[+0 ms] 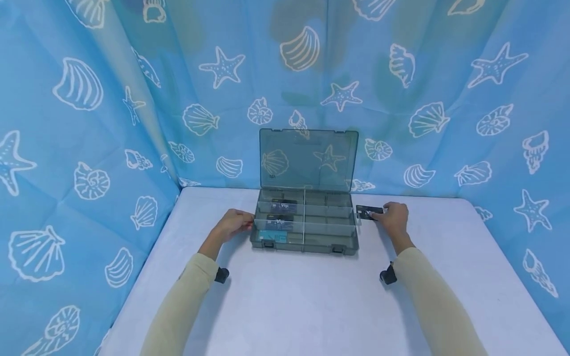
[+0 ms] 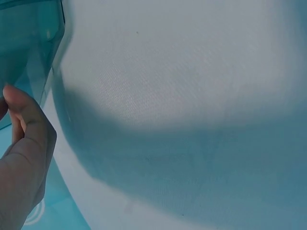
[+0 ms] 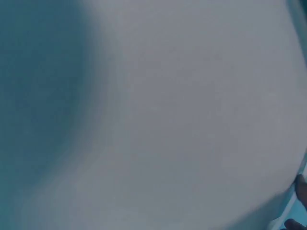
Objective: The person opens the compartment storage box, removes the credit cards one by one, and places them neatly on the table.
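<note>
A grey see-through compartment box [image 1: 327, 244] stands on the table with its lid [image 1: 308, 160] raised. My left hand [image 1: 233, 223] grips the box at its left side wall; in the left wrist view its curved fingers overlap the box edge. Just outside the right wall, my right hand [image 1: 395, 217] pinches a black card [image 1: 366, 212] marked "Vip". Two similar dark cards, an upper one [image 1: 284, 205] and a lower one [image 1: 279, 222], lie in left compartments. A teal card [image 1: 272, 236] lies in the front left compartment. Only fingertips [image 3: 301, 191] of the right hand show in its wrist view.
The white table [image 1: 298, 301] stretches in front of the box and to both sides. A blue curtain [image 1: 267, 64] with white shell and starfish drawings hangs behind the raised lid and along the sides. Clear dividers [image 1: 304, 222] part the box into several compartments.
</note>
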Tool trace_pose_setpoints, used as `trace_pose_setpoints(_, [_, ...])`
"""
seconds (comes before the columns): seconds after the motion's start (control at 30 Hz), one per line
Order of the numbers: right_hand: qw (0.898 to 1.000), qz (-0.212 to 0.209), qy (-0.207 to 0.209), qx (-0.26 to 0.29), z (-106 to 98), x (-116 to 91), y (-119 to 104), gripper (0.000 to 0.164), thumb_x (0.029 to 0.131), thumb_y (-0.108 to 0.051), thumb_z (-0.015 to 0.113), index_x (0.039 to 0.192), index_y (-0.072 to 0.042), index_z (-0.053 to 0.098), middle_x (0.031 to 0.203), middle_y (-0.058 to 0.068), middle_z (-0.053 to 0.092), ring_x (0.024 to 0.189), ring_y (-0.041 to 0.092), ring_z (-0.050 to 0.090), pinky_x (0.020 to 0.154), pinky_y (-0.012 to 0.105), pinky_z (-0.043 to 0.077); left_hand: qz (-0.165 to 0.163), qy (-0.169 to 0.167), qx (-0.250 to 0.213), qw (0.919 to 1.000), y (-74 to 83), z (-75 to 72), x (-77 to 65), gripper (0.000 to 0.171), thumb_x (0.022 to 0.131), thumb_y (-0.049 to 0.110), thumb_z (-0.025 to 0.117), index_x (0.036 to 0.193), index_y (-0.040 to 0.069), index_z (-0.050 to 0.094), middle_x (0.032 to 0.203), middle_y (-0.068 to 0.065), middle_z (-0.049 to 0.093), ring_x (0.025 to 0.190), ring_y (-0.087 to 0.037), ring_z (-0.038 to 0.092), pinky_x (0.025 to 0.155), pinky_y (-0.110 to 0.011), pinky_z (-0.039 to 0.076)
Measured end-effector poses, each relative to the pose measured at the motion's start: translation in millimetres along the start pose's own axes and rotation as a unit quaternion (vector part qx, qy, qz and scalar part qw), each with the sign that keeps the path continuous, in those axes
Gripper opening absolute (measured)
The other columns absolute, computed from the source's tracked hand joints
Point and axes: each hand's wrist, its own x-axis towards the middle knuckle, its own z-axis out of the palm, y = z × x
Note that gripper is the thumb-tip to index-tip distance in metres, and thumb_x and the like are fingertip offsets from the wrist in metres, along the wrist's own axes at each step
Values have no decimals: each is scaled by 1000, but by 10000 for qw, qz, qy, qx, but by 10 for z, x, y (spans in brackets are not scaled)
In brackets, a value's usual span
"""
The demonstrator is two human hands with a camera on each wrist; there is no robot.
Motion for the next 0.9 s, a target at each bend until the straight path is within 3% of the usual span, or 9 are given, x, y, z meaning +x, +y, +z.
trace_pose_setpoints(0.2, [9883,-1374,182,634,-20,-113,-548,31,92,-15,66,112,9,65,107,26,62,102,41,57,88,52,47,20,54,0,10000,20,1,14,30,97,10,57,122,-8,58,108,-16,62,89,-20,63,82,-31,54])
trace_pose_setpoints(0.33, [9626,-2182,-775,1404,68,-319,-1086,26,98,-18,59,108,3,70,96,18,70,91,33,65,79,45,55,-44,77,0,10000,10,2,23,30,98,10,57,123,-7,58,110,-16,61,89,-20,63,82,-30,54])
trace_pose_setpoints(0.47, [9250,-2061,-2444,2055,246,-568,-1562,34,102,-20,52,119,7,64,108,21,67,100,33,66,85,41,55,-81,111,-46,9999,11,10,31,30,98,10,57,123,-6,58,111,-16,61,91,-20,63,83,-30,55])
trace_pose_setpoints(0.53, [9125,-1938,-2979,2027,340,-673,-1755,35,103,-19,49,118,10,63,107,23,67,98,31,67,83,37,56,-49,136,-68,9999,11,17,38,30,97,10,58,122,-6,58,110,-16,62,90,-20,63,81,-30,55])
trace_pose_setpoints(0.6, [9116,-1907,-3257,1629,428,-751,-1900,38,104,-23,48,99,10,67,85,17,67,74,22,66,67,31,55,17,123,-76,9999,12,26,42,30,97,9,58,122,-7,59,110,-16,62,89,-19,64,80,-29,55])
trace_pose_setpoints(0.7, [9198,-1869,-3364,771,514,-842,-2065,48,103,-38,47,78,2,59,62,5,49,52,12,41,52,32,39,78,76,-96,9999,10,33,41,29,97,8,57,122,-8,59,108,-16,63,89,-20,64,78,-27,55])
trace_pose_setpoints(0.77, [9219,-1784,-3420,356,542,-891,-2147,55,101,-48,45,88,3,60,73,8,54,59,19,48,58,36,45,104,64,-86,9999,8,32,31,28,97,7,57,121,-8,60,107,-16,63,89,-20,64,77,-27,55])
trace_pose_setpoints(0.83, [9232,-1625,-3479,140,550,-923,-2216,65,100,-54,42,117,7,58,106,18,62,91,29,61,82,44,51,102,83,-91,9999,5,25,16,28,97,6,57,120,-8,60,107,-16,63,89,-21,64,77,-27,55])
trace_pose_setpoints(0.9, [9235,-1507,-3528,-24,560,-929,-2261,74,100,-55,41,139,7,44,139,24,48,125,38,49,102,50,42,103,88,-89,9999,6,20,1,28,96,6,57,120,-8,60,107,-17,63,90,-22,64,78,-28,55])
